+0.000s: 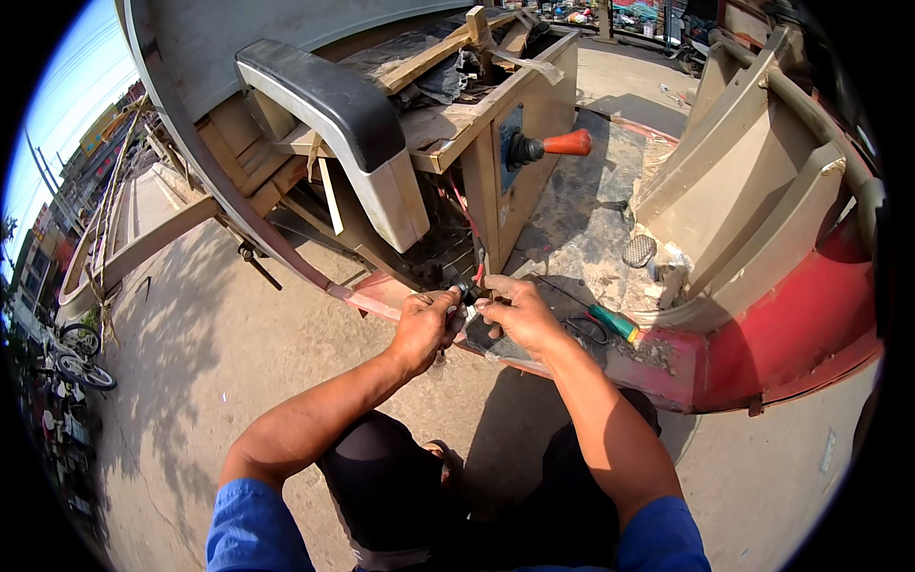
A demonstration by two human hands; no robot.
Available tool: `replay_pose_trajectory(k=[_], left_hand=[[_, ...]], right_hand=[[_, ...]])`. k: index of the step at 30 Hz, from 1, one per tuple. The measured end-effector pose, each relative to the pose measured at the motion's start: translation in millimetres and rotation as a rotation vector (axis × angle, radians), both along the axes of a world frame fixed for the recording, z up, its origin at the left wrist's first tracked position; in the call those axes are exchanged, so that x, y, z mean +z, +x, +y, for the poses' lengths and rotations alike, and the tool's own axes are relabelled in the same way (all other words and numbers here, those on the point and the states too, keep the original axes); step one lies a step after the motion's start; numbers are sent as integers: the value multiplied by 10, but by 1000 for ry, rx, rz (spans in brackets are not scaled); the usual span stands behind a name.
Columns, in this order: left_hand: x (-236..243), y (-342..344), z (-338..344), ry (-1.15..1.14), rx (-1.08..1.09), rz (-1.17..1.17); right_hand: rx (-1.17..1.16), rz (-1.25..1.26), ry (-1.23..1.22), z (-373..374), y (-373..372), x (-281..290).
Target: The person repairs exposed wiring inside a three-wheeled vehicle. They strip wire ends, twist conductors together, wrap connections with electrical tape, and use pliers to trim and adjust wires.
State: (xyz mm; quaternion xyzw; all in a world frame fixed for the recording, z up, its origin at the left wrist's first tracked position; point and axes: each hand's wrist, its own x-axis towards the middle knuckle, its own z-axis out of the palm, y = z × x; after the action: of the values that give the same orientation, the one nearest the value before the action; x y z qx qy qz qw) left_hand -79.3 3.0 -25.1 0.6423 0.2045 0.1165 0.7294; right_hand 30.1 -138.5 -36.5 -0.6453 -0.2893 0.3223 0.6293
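The blue sleeves [253, 529] lie nearest my remote viewpoint, with dark-clad knees [381, 467] parted beneath the forearms [324, 405], presumably so that both hands meet before the body. The left hand [424, 329] pinches a small dark part [466, 293], located between the two hands over the edge of the floor panel [581, 205], near a red wire [479, 269]; I judge that its smallness calls for fingertips rather than a palm. The right hand [519, 313] brings its thumb and forefinger to the part from the opposite side, perhaps to steady it, though I cannot tell whether they grip. A green-handled screwdriver [610, 319] lies on the panel just beside that hand, likely for easy reach; the orange-handled lever [567, 143] projects from the box [548, 186] beyond, apart from both hands
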Motion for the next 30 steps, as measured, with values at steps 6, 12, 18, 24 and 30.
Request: replay_pose_trajectory(k=[6, 12, 18, 24, 30], left_hand=[[38, -13, -6, -63, 12, 43], [32, -52, 62, 60, -6, 25], [-62, -34, 107, 271, -25, 15], [-135, 3, 120, 307, -44, -125], [-134, -17, 95, 360, -37, -57]], right_hand=[[86, -32, -123, 31, -18, -32], [163, 99, -112, -115, 96, -30], [137, 35, -12, -250, 91, 186], [121, -148, 89, -170, 35, 248], [88, 59, 233, -39, 42, 132]])
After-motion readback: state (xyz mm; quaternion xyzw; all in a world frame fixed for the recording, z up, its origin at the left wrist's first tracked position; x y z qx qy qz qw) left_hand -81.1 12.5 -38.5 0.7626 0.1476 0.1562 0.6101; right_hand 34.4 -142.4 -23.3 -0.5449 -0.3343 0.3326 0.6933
